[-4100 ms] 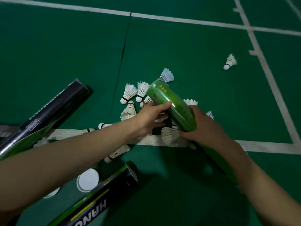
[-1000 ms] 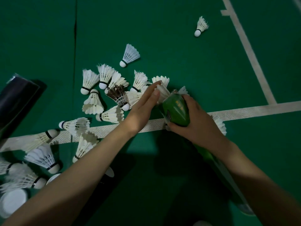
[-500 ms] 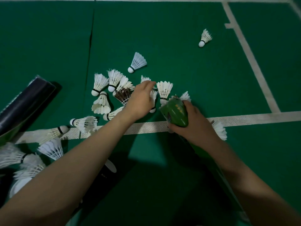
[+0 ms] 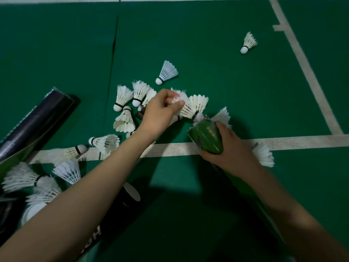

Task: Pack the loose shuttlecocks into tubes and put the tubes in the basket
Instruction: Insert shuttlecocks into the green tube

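Observation:
My right hand (image 4: 228, 154) grips a green shuttlecock tube (image 4: 206, 137) near its open top end, which points up and to the left over the white court line. My left hand (image 4: 160, 112) pinches the feathers of a white shuttlecock (image 4: 186, 105) and holds it with its cork near the tube's mouth. Several loose white shuttlecocks (image 4: 123, 97) lie in a heap on the green floor left of my left hand. One shuttlecock (image 4: 167, 72) lies just beyond the heap. Another shuttlecock (image 4: 249, 43) lies alone far to the right.
A black tube (image 4: 35, 123) lies at the left edge, and another black tube (image 4: 120, 210) lies under my left forearm. More shuttlecocks (image 4: 24, 178) and a white cap (image 4: 33, 210) sit at the lower left. White court lines (image 4: 302, 142) cross the green floor.
My left hand has gone from reaching flat over the heap to pinching a shuttlecock and bringing it to the tube's mouth. My right hand keeps its grip on the green tube.

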`<state>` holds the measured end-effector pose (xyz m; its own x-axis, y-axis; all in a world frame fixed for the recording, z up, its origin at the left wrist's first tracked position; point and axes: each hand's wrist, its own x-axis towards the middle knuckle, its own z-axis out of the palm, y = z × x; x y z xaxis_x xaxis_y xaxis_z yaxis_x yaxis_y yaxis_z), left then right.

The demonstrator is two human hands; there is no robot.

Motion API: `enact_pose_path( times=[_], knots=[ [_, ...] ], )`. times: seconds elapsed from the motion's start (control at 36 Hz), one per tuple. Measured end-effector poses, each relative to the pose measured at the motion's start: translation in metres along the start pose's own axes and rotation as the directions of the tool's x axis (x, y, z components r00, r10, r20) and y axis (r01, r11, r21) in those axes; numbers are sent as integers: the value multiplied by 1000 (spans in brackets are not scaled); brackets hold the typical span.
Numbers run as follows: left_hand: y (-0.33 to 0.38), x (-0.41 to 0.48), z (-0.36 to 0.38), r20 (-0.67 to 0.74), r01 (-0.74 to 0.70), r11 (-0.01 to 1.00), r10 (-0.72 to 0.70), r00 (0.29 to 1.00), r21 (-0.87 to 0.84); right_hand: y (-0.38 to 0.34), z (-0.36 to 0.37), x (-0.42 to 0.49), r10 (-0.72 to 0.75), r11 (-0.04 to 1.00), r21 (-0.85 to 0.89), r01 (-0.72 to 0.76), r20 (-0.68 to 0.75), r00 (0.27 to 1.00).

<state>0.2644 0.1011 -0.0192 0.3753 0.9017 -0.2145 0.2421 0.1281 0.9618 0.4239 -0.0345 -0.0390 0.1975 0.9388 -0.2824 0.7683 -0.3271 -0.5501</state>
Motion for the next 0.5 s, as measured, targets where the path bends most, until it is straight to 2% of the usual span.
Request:
enact_pose_path(
  times=[0.11,0.17,0.25,0.42,0.5],
  knots=[
    [-7,-16,4,188,-79,990,56,981,121,-3,3,4,-20,1000,9,21,-27,999],
    [-14,-21,8,177,-92,983,64,982,156,-4,3,6,-15,1000,12,15,-31,999],
    [-23,-23,9,139,-14,993,-3,990,121,-5,3,7,1,1000,25,0,-41,999],
    [-26,-29,21,222,78,987,-108,969,139,-8,-5,8,7,997,78,1,-92,996],
    [-19,-26,26,325,24,989,-71,943,146,-5,-6,8,18,997,80,-9,-103,995]
  ],
)
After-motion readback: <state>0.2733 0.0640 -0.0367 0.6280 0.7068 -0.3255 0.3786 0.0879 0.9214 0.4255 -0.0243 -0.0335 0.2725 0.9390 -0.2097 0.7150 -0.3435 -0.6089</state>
